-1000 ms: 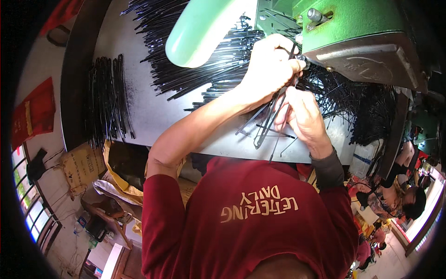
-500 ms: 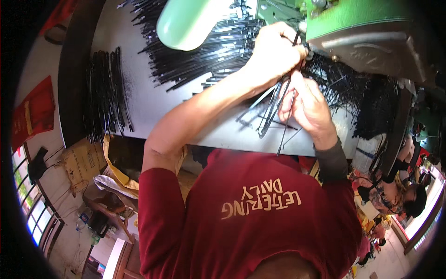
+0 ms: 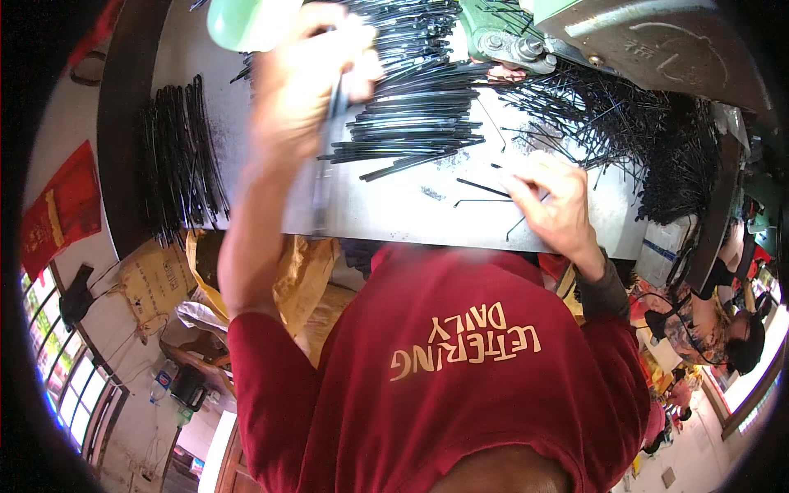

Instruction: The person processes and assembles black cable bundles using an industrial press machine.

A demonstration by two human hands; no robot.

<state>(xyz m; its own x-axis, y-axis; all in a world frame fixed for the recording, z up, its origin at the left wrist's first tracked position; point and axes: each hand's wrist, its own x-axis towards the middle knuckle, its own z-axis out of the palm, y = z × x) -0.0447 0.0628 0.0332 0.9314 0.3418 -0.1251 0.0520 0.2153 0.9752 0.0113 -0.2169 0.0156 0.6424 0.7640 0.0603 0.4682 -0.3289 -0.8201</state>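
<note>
My left hand (image 3: 316, 78), smeared by motion, is raised over the left part of the table. It is closed on a few thin black rods (image 3: 323, 177) that hang down from it, also blurred. Beside it lies a broad pile of straight black rods (image 3: 411, 123), roughly lined up. Low over the table's near edge, my right hand (image 3: 555, 197) has its thumb and fingers drawn together on thin black rods (image 3: 483, 189), whose ends stick out to the left. How many it grips is hidden by the fingers.
A green machine with a grey metal cover (image 3: 657, 57) stands at the far right, above a tangled heap of black rods (image 3: 608, 115). Another rod bundle (image 3: 181, 156) lies at the table's left. A pale green rounded object (image 3: 238, 23) hangs at the top. A person (image 3: 715, 329) sits at right.
My hands were together by the machine. The left hand has swung left with rods in it; the right has drawn back toward the near edge. The pale green object appears farther left.
</note>
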